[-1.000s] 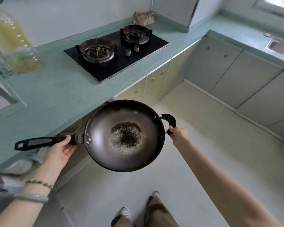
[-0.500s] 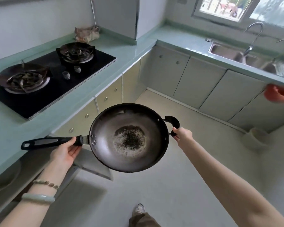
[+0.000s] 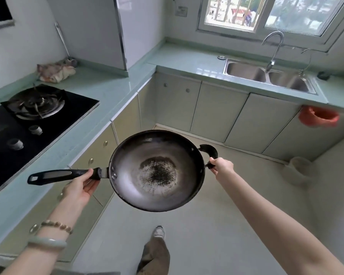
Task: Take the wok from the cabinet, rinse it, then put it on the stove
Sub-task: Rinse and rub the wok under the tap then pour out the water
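Now: wok in the air over the floor, both hands on it

Wok [image 3: 157, 171]: dark, round, carried roughly level above the floor [image 3: 207, 225], touching no surface. It sits between the stove side and the sink side of the kitchen. The inner surface is grey metal with a dark speckled patch at the centre of the bowl.

Left hand [image 3: 79, 185]: palm up, fingers curled under the long handle [image 3: 58, 175] close to where it meets the bowl, thumb on top, so it is grasping. The outer end of the handle sticks out free to the left. The wrist carries a bead bracelet [image 3: 57, 227] and a pale green bangle [image 3: 46, 243].

Right hand [image 3: 221, 165]: clenched round the lower end of the small black loop handle [image 3: 209, 151] on the opposite rim. The upper part of the loop shows above the fist.

Stove [image 3: 48, 124]: black glass top set into the pale green bench [image 3: 111, 84] at left. One burner [image 3: 38, 104] is in view, with two knobs [image 3: 35, 129] in front of it. A crumpled rag [image 3: 56, 70] lies on the bench behind the stove. A long metal utensil [image 3: 63, 40] leans on the wall just beside the rag.

Sink [image 3: 246, 71]: steel, two basins, set in the bench under the window [image 3: 266, 14], well apart from the wok. A curved tap [image 3: 274, 46] rises at the divider. An orange bag [image 3: 318, 117] hangs at the bench edge to the right. A pale pail [image 3: 298, 171] stands on the floor below it, by the cabinet doors [image 3: 216, 108].

One shoe [image 3: 158, 232] shows on the floor below the wok.
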